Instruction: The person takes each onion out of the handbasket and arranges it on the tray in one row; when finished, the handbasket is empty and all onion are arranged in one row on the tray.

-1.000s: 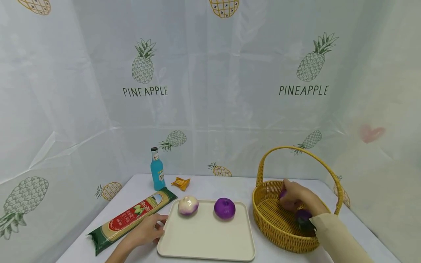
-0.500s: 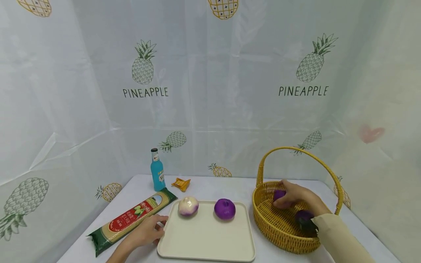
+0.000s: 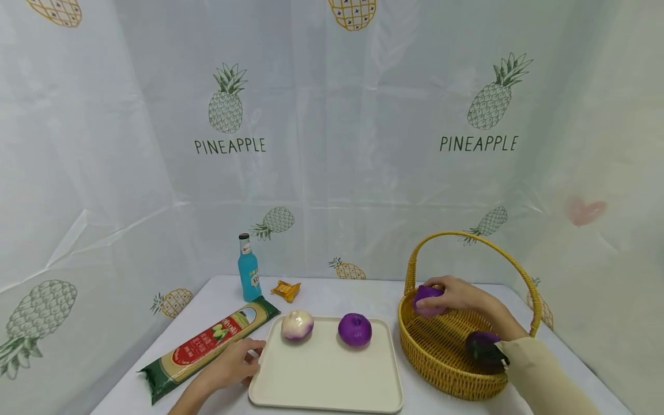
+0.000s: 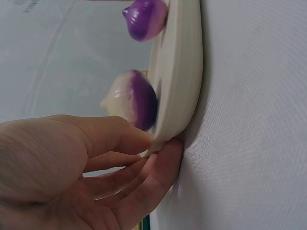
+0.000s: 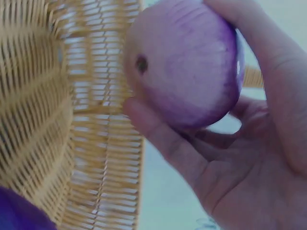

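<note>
My right hand (image 3: 456, 295) grips a purple onion (image 3: 428, 301) near the left rim of the wicker basket (image 3: 450, 385). The right wrist view shows the onion (image 5: 184, 67) between thumb and fingers, its paler end with a dark spot facing the camera. A dark purple eggplant (image 3: 483, 349) lies in the basket below my forearm. My left hand (image 3: 234, 364) pinches the left edge of the cream tray (image 3: 332, 374); in the left wrist view, the thumb is at the rim and fingers below. On the tray sit a white-and-purple onion (image 3: 297, 325) and another purple onion (image 3: 355, 330).
Left of the tray lies a spaghetti packet (image 3: 212, 343), slanting across the table. Behind it stand a blue bottle (image 3: 249, 271) and an orange-wrapped candy (image 3: 286, 290). The basket's tall handle (image 3: 469, 235) arches over my right hand. Pineapple-print curtains (image 3: 332, 173) surround the table.
My right hand has lifted the purple onion from inside the basket and moved it left, up to the rim. The left hand and tray stay in place.
</note>
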Available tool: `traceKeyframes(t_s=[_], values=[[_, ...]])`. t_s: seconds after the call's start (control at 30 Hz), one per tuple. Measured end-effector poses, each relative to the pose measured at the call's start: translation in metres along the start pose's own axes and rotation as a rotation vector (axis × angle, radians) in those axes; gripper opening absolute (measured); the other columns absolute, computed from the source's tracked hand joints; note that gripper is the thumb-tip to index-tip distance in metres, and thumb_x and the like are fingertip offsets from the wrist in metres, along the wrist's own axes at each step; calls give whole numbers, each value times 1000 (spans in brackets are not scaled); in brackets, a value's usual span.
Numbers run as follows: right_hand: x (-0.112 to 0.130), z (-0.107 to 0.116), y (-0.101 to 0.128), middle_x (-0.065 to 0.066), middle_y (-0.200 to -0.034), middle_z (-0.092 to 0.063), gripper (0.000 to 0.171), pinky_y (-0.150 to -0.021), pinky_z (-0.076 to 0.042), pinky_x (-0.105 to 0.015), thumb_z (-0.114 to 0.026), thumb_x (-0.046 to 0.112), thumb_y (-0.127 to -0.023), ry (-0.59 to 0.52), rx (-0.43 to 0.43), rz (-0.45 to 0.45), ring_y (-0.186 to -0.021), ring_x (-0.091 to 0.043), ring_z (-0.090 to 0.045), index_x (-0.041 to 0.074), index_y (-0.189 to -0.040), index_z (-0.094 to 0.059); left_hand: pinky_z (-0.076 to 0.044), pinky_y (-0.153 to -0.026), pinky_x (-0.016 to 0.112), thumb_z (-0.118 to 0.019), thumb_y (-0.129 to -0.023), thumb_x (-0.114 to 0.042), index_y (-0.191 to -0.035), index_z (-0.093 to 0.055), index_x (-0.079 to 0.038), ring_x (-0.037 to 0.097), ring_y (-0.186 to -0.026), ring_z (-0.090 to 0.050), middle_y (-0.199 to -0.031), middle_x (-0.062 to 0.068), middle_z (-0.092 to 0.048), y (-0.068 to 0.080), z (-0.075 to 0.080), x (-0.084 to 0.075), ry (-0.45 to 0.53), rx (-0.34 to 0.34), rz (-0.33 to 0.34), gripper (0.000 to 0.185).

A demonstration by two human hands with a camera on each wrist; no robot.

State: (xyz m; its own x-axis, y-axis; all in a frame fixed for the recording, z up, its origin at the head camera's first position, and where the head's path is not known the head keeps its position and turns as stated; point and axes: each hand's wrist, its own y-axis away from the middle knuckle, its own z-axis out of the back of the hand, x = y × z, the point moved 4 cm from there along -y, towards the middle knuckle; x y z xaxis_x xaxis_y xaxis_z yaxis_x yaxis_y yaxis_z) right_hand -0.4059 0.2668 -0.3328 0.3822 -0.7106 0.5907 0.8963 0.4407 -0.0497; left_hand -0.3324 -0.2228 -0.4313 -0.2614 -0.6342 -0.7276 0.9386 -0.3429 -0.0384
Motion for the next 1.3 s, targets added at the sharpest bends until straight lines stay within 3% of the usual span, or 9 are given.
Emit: traceKeyframes(t_s=[0.17,0.4,0.7,0.93,1.17,1.3], values=[[20,-1,-4,-10,-112,-67,63,-75,-57,-24,-73,38,-85,6,-46,113,-95,-19,-63,4,-136,-54,-55,-50,26,-64,-79,3,-129,-54,14,18,-78,-62,-105,15,-65,0,0,0,0,-3,5,52],[56,-9,-11,-10,-124,-63,65,-77,-58,-23,-77,45,-80,37,-120,167,-105,-21,-63,24,-137,-54,-55,-50,25,-64,-80,3,-129,-54,13,18,-78,-62,-106,16,-65,0,0,-1,-8,-4,-1,52],[108,-37,-29,-12,-135,-56,73,-84,-59,-26,-78,40,-80,-25,-140,326,-118,-30,-60,16,-143,-49,-55,-51,25,-64,-80,2,-129,-53,15,18,-78,-62,-106,18,-65,0,1,-2,-9,3,-20,52],[136,-79,-42,-11,-136,-54,69,-84,-60,-27,-80,33,-79,-138,-65,412,-118,-30,-60,16,-140,-51,-55,-50,25,-63,-80,2,-128,-54,16,18,-79,-61,-105,17,-64,0,1,0,-16,1,-24,51],[159,-123,-55,1,-136,-58,69,-88,-57,-23,-82,38,-76,-158,11,418,-120,-20,-61,24,-137,-53,-55,-50,26,-63,-79,3,-128,-53,16,19,-81,-62,-104,17,-63,0,2,-1,-2,1,-17,52],[169,-146,-59,2,-135,-59,70,-89,-55,-19,-83,36,-76,-171,61,470,-120,-14,-60,21,-137,-54,-55,-50,25,-63,-78,3,-128,-54,16,19,-81,-62,-104,16,-64,0,2,0,0,8,-17,53]])
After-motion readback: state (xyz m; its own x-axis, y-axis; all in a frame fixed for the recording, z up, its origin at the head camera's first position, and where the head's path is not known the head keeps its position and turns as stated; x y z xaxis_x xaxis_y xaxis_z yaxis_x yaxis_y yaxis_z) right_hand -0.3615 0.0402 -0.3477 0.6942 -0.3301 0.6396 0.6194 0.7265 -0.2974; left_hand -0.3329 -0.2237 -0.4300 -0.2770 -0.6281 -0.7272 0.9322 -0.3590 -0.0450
